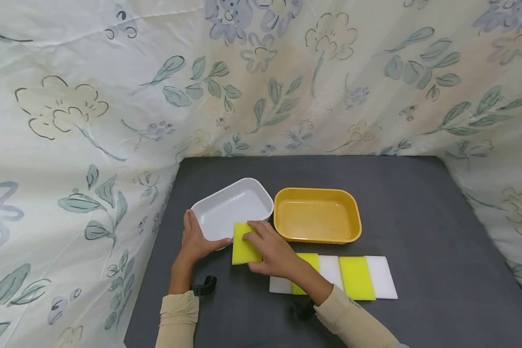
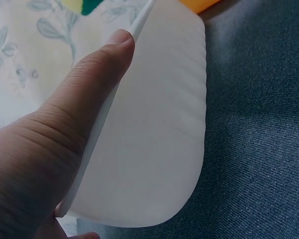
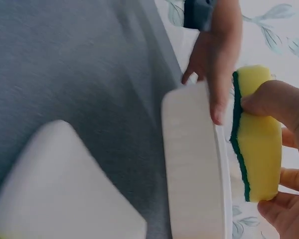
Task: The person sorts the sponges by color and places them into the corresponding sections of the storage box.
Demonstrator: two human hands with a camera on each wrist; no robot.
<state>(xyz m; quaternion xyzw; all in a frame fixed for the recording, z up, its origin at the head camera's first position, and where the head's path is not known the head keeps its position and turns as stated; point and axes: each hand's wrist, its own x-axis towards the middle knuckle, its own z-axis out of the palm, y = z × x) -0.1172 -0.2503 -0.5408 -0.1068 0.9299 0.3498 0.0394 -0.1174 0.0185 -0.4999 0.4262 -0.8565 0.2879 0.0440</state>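
A white rectangular dish [image 1: 232, 208] stands at a slant on the left of the dark table. My left hand [image 1: 199, 244] grips its near left corner, the thumb lying along the rim in the left wrist view. Between the thumb and fingers of my right hand [image 1: 276, 249] is a yellow sponge [image 3: 261, 154] with a dark green scouring side. It is held over the near right edge of the white dish, green side down. Right of the white dish, close against it, is a yellow dish [image 1: 317, 215] of similar shape.
A row of white and yellow pads lies in front of the yellow dish, including a yellow pad [image 1: 357, 278] and a white pad [image 1: 381, 277] at its right end. My right forearm crosses the row. Floral cloth [image 1: 287, 96] hangs behind and beside the table [image 1: 417, 217].
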